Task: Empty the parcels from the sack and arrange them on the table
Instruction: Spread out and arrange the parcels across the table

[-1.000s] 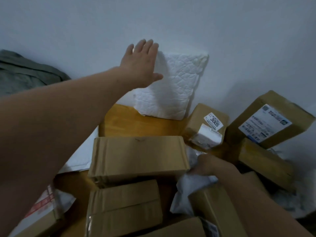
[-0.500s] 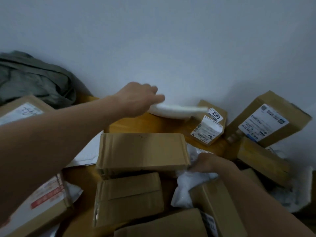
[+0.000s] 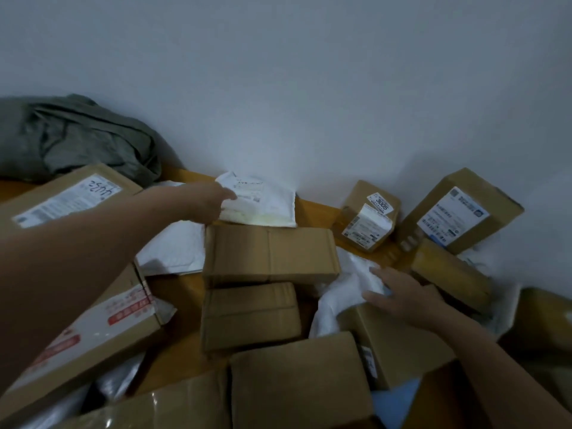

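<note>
- Parcels: cardboard boxes and white mailers lie crowded on the wooden table (image 3: 312,209), which stands against the wall. The crumpled green sack (image 3: 77,140) sits at the back left.
- Left arm: stretched forward across the large labelled box (image 3: 68,193) toward the wall.
- Left hand (image 3: 210,199): knuckles up, fingertips at the left edge of the white padded mailer (image 3: 260,202). Motion blur hides whether they pinch the edge or only touch it; I cannot tell.
- White padded mailer: lies flat at the back of the table, label up, far edge at the wall, near edge just behind the central brown box (image 3: 269,255).
- Right arm: enters from the lower right, angled inward.
- Right hand (image 3: 402,294): palm down, fingers straight and spread, grasping nothing. It rests on the white plastic wrapping (image 3: 349,280), right of the central brown box.
- Nearby: a small box marked 3005 (image 3: 368,218) and a tilted labelled box (image 3: 461,212) lean at the wall on the right.
- Change, one second back: the mailer stood upright against the wall with the left palm flat on it. Half a second back the left hand held it edge-on and level. It now lies down, label showing.
- Change, right hand: previously curled into the wrapping beside the central box; the fingers have since opened and spread.
- The small box marked 3005 and the tilted box have not shifted.
</note>
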